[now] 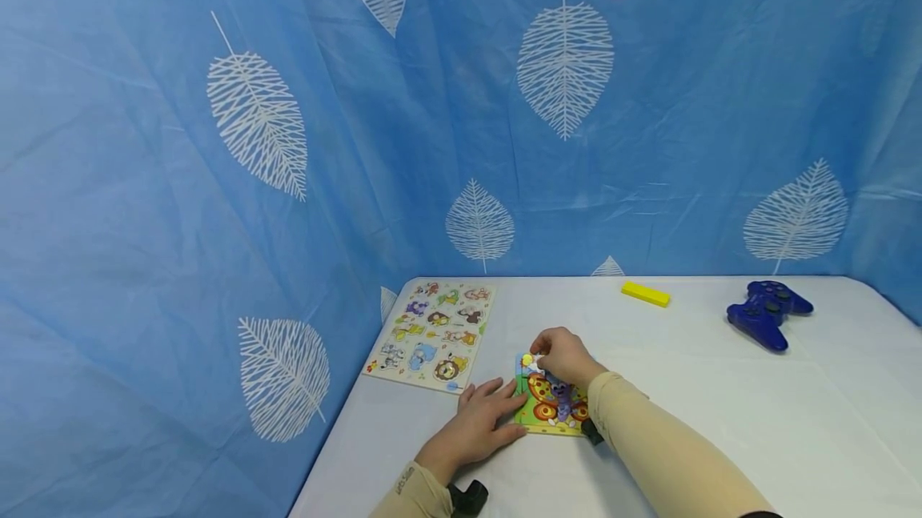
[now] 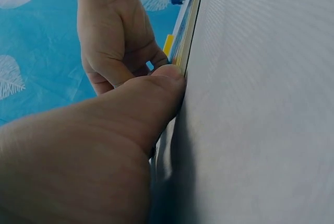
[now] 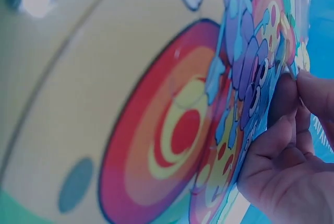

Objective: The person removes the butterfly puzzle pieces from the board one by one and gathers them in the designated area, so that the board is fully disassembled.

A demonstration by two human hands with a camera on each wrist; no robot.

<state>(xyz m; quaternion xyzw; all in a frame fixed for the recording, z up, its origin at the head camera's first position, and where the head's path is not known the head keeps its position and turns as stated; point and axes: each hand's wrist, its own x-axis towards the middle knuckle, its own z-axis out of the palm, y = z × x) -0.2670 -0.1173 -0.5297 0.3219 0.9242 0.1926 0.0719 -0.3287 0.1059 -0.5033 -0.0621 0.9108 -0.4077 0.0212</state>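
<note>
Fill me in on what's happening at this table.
A person is working on a butterfly board with both hands. The left hand rests against its left edge, fingers spread, while the fingers of the right hand are curled at its far side; whether they pinch a piece is hard to tell. An animal board lies beyond it to the left, and a yellow block and blue controller lie to the right, touched by neither hand.

Left hand (image 1: 479,426) palm down, fingers spread, nearer left edge of table (image 1: 756,414). Right arm (image 1: 670,446) angled in; right hand (image 1: 565,355) fingers curled, pinching at tips.
</note>
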